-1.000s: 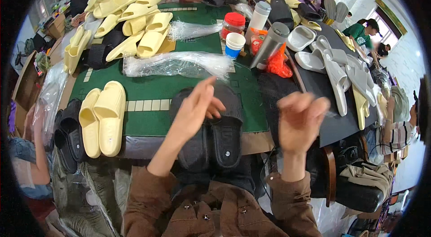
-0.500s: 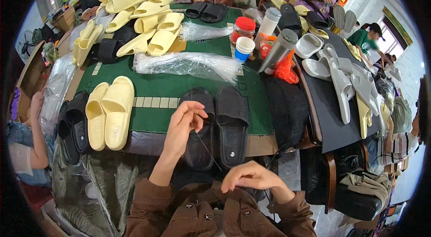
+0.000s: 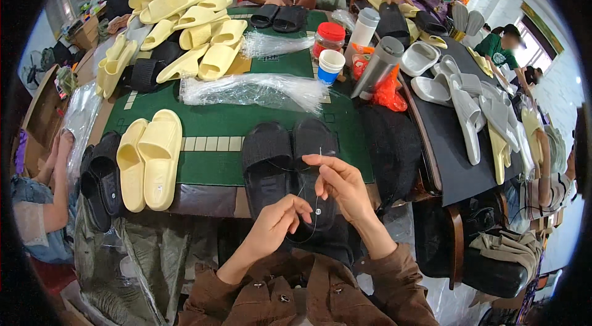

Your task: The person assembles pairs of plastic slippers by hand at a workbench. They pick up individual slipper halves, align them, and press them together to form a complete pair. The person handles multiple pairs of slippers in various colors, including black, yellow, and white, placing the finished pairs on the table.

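Thread (image 3: 316, 220), seemingly not yet knotted, runs between pinching left hand (image 3: 277, 225) and right hand (image 3: 341, 185) over paired black slides (image 3: 269, 147) at the table's (image 3: 206, 201) near edge.

Slippers (image 3: 266, 154) at near table edge (image 3: 206, 198)

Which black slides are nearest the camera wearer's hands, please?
The black pair partly hidden by the left hand and right hand; other black slides lie farther away.
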`<state>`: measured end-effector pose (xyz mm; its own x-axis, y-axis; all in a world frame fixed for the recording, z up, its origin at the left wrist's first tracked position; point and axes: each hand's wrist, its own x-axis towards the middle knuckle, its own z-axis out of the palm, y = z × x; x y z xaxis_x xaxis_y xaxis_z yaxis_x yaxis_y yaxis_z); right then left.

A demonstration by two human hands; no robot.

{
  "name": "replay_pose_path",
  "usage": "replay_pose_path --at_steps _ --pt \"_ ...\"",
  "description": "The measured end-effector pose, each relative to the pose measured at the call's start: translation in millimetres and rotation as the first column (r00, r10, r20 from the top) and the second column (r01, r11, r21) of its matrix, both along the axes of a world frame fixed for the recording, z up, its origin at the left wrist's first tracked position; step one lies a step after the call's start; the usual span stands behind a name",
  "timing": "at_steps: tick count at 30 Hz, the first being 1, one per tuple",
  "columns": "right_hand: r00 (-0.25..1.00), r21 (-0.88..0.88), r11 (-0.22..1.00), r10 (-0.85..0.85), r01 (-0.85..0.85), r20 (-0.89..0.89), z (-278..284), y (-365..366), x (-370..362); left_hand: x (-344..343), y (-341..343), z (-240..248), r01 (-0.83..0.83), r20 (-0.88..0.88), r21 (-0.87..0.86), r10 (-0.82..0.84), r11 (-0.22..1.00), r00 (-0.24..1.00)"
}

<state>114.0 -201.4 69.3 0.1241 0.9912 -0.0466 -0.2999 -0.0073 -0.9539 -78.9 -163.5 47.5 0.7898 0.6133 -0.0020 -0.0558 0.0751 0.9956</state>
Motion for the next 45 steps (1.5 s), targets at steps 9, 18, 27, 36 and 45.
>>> replay_pose_path --at_steps 9,18,27,36,45 --pt "0.985 -0.062 0.989 0.138 -0.132 0.102 1.9 4.8 -15.1 3.7 9.6 -1.8 -0.201 0.085 0.172 0.189 0.964 0.978" --pt "0.915 0.105 0.987 -0.151 0.12 0.375 -26.8 -1.6 14.2 -24.6 6.0 -29.1 -0.223 0.025 -0.147 0.229 0.964 0.973" --pt "0.619 -0.077 0.995 0.016 0.071 0.786 -28.4 -10.1 13.8 -19.1 19.8 -31.1 -0.232 0.118 -0.35 0.288 0.908 0.95" --pt "0.26 0.156 0.987 -0.159 0.032 0.952 -58.7 17.8 -8.9 16.6 32.8 -39.6 -0.049 -0.329 0.815 0.53 0.578 0.782" --pt "0.324 -0.042 0.983 -0.019 0.181 0.946 -89.2 65.6 -4.2 59.5 69.2 -32.8 0.061 -0.569 0.643 0.424 0.763 0.704"
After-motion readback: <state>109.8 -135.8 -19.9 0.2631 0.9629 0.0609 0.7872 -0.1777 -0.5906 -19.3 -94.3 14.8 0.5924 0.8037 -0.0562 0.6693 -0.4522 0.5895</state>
